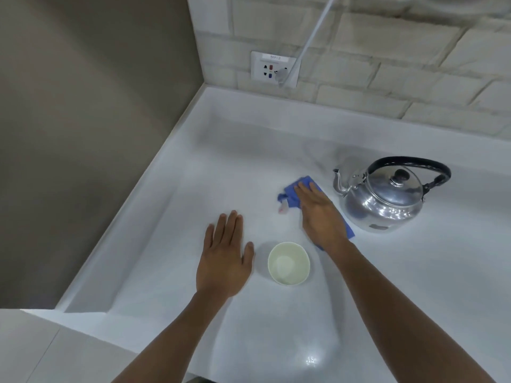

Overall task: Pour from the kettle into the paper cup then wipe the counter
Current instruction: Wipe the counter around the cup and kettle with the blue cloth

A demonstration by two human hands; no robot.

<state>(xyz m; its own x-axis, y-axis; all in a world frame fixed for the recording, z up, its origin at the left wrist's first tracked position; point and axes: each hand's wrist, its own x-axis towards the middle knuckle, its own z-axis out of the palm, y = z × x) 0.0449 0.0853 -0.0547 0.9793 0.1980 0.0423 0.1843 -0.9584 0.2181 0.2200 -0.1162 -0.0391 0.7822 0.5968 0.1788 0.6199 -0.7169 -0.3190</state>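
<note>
A silver kettle (383,199) with a black handle stands upright on the white counter (414,272), spout pointing left. A white paper cup (288,263) stands in front, between my two arms. My right hand (320,214) lies flat with straight fingers on a blue cloth (290,193), pressing it on the counter just left of the kettle. My left hand (224,261) rests flat and open on the counter to the left of the cup, apart from it. Much of the cloth is hidden under my right hand.
A brick-pattern wall runs along the back with a white socket plate (273,69) and a plugged-in white cable (312,37). A grey wall (83,134) closes the left side. The counter's raised lip (171,150) runs along the left edge.
</note>
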